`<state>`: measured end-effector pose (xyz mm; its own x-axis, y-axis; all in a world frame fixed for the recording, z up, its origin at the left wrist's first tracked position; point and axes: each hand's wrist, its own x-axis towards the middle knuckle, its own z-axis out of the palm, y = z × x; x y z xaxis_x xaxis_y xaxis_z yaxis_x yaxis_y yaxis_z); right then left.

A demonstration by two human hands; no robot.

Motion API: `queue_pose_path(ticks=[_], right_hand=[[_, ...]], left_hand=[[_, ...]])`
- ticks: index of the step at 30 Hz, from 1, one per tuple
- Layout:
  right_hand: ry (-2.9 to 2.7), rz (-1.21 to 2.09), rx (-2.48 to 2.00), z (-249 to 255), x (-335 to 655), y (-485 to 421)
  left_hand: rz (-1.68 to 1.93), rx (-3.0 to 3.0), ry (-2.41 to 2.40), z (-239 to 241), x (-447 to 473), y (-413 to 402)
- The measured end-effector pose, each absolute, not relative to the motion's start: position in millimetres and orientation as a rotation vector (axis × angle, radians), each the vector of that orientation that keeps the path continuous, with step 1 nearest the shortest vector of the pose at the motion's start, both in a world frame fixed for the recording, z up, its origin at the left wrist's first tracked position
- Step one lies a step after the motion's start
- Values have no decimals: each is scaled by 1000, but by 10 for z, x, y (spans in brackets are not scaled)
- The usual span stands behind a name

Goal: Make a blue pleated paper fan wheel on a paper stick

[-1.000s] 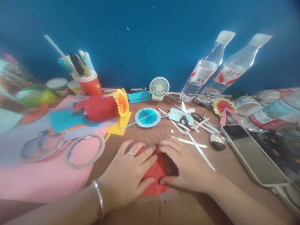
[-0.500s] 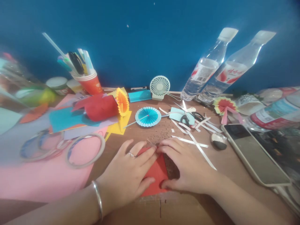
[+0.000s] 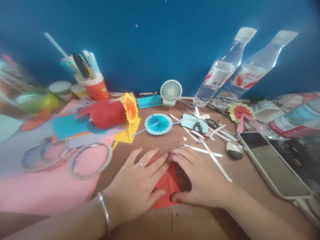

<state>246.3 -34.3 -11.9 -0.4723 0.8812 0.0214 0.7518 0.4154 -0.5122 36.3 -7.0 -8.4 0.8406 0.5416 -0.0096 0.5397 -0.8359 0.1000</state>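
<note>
A sheet of red paper lies on the table close to me, with a narrow strip along its right side folded over. My left hand rests flat across the paper's left part, fingers spread, a ring and a bracelet on it. From the right, my right hand curls round the folded edge, its fingertips at the far corner and its thumb at the near end. The fingertips of both hands meet near the paper's far edge, hiding that corner.
Beyond my hands lie a blue paper rosette, scissors and white paper strips. A phone and water bottles stand or lie to the right. Tape rolls, pink paper and a cup of pens are left.
The right edge of the red paper now shows as a folded strip with a dark line beside it. Both hands have stayed almost in place.
</note>
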Motion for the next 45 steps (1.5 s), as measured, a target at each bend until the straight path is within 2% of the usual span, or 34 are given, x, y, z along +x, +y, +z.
queue_pose_path(ticks=[22, 28, 45], right_hand=[[-2412, 668, -1416, -129, 2490, -354], [-2441, 627, -1353, -159, 2511, -349], [-2423, 511, -1359, -196, 2525, -382]], left_hand=[[115, 2897, 976, -98, 323, -92], [286, 3003, 690, -116, 269, -155], [259, 2941, 838, -98, 291, -159]])
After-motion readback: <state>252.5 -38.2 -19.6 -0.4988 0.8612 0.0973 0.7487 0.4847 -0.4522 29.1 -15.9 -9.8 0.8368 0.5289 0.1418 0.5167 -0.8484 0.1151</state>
